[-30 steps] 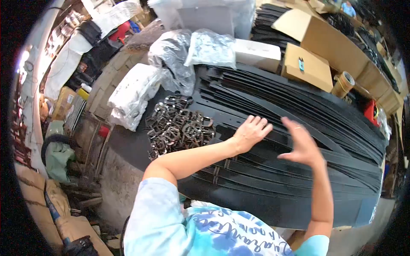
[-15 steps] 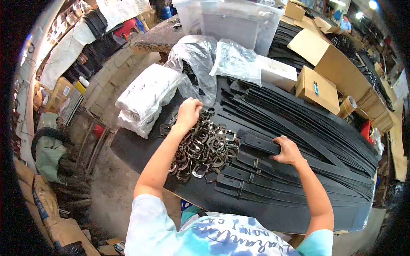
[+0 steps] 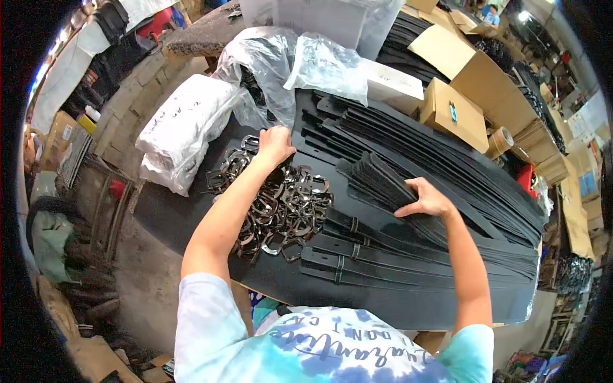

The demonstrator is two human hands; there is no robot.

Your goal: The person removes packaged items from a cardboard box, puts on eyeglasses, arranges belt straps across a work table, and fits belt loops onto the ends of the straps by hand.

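A heap of shiny dark metal buckles point(image 3: 281, 207) lies on the black table top. At the heap's far edge is my left hand point(image 3: 276, 145), its fingers curled closed; whatever they may hold is hidden. My right hand point(image 3: 426, 198) grips a stack of black belt straps point(image 3: 377, 179) between thumb and fingers. The near ends of that stack are tilted up and fanned a little. Closer to me lie several tied bundles of black straps point(image 3: 325, 265), side by side. Beyond the right hand, many loose black straps point(image 3: 408, 143) stretch across the table.
A white wrapped package point(image 3: 185, 124) and clear plastic bags point(image 3: 265, 70) sit behind the buckles. Farther back are a clear plastic bin point(image 3: 306, 29), a white box point(image 3: 393, 86) and a cardboard box point(image 3: 450, 121) bearing a cutter point(image 3: 453, 112). A tape roll point(image 3: 500, 140) is beside it.
My right hand has raised and tilted the strap stack, whose ends now fan out. My left hand stays closed at the heap's far edge. The whole view has shifted slightly.
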